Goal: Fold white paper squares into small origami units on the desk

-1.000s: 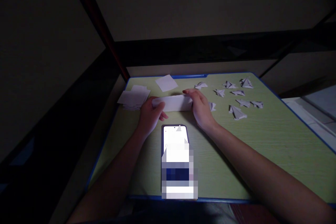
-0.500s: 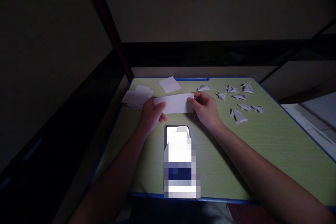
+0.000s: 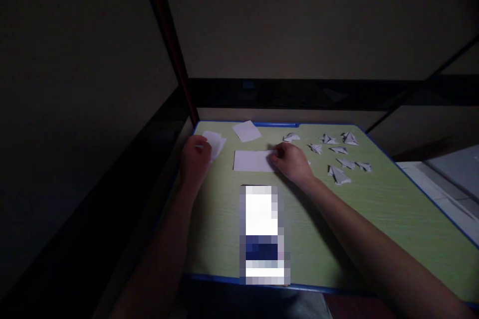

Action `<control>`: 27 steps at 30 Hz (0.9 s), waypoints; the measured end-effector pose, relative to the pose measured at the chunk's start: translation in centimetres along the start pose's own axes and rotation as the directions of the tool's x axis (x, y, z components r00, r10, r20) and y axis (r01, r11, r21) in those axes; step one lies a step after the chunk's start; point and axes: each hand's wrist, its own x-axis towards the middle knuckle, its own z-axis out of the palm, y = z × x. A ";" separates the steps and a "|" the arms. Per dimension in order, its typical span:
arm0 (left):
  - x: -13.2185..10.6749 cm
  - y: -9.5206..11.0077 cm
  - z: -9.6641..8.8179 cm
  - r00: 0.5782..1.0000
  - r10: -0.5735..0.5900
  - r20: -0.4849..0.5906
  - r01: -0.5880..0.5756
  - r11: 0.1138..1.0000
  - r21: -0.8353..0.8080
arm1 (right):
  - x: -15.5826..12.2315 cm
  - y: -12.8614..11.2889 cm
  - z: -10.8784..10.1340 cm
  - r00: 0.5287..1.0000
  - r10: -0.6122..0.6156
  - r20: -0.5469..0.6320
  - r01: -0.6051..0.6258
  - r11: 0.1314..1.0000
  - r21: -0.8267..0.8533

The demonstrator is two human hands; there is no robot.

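Note:
A white rectangular sheet of paper (image 3: 251, 160) lies on the table in front of me, looking folded. My right hand (image 3: 294, 163) has its fingers closed at the paper's right end, covering that edge. Off to the left, my left hand (image 3: 195, 162) is over a pile of white paper sheets (image 3: 217, 143), its fingers curled together. A pale sliver shows between those fingers; whether it is a sheet in the grip or the pile behind, I cannot make out.
A lit phone (image 3: 261, 234) lies near the front edge of the green table (image 3: 374, 224). Another white square sheet (image 3: 247, 131) rests at the back. Several folded paper shapes (image 3: 339, 174) are spread across the right side. Walls stand behind and at left.
My left hand has let go of the paper and moved left to the pile. The paper has been lowered onto the table, with my right hand still at its right end.

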 end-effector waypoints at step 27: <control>2.2 1.6 1.6 0.834 -0.125 0.538 -0.441 0.434 0.785 | -2.1 -0.2 -1.9 0.979 -0.196 -0.062 0.188 0.975 -0.117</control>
